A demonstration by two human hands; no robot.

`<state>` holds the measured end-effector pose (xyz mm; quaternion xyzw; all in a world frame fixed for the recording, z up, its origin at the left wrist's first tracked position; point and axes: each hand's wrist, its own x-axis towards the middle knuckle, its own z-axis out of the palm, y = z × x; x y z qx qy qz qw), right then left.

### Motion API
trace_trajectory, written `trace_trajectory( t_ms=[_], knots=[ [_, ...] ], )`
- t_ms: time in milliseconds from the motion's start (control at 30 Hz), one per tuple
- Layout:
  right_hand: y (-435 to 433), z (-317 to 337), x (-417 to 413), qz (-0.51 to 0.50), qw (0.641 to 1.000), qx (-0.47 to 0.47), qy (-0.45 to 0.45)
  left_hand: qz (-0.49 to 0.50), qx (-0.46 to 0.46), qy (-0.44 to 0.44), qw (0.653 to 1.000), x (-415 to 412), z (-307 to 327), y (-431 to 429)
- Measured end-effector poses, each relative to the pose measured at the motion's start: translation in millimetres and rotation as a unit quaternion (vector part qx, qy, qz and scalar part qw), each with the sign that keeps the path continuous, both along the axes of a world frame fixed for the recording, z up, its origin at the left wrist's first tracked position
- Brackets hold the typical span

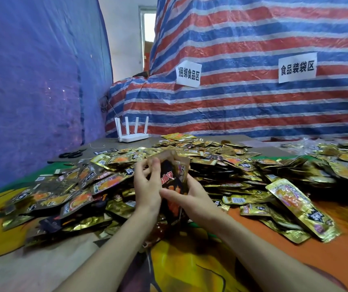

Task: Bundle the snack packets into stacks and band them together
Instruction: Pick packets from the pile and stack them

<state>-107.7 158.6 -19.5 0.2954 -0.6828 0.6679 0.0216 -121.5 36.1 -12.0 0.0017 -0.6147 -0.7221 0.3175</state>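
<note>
both hands, left hand and right hand, clasp an upright stack of glossy gold-and-black foil snack packets; light, slippery, floppy, so pinch the flat faces mid-stack

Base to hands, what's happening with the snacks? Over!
Left hand and right hand both gripping stack. Stack upright over pile, no band visible. Nothing blocking.

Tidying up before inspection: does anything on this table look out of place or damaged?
A white four-antenna router stands at the far left of the table, near black scissors: odd beside food. The gold foil snack packets lie in a loose unsorted heap. None looks torn, though blur hides detail.
</note>
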Motion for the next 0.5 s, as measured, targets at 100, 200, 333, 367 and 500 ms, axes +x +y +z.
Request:
trace_trajectory(
  t_ms=[100, 200, 333, 367, 500],
  knots=[
    [2.7, 1.4, -0.3, -0.050, 0.997, -0.012, 0.059, -0.165, 0.171, -0.063, 0.969, 4.3, 7.7, 3.6],
    [3.8, 3.9, -0.2, -0.069, 0.994, -0.059, 0.069, -0.306, 0.138, -0.054, 0.941, 9.6, 7.8, 3.7],
    [15.3, 13.8, -4.0, -0.097, 0.991, -0.037, 0.088, -0.288, -0.013, -0.044, 0.956, 11.8, -3.6, 13.3],
    [20.3, 15.6, -5.8, -0.103, 0.990, -0.014, 0.093, -0.282, -0.028, -0.049, 0.958, 12.7, -5.4, 14.8],
    [32.0, 17.4, -9.9, -0.059, 0.996, 0.036, 0.054, -0.272, -0.041, -0.058, 0.960, 17.3, -9.2, 15.4]
  ],
)
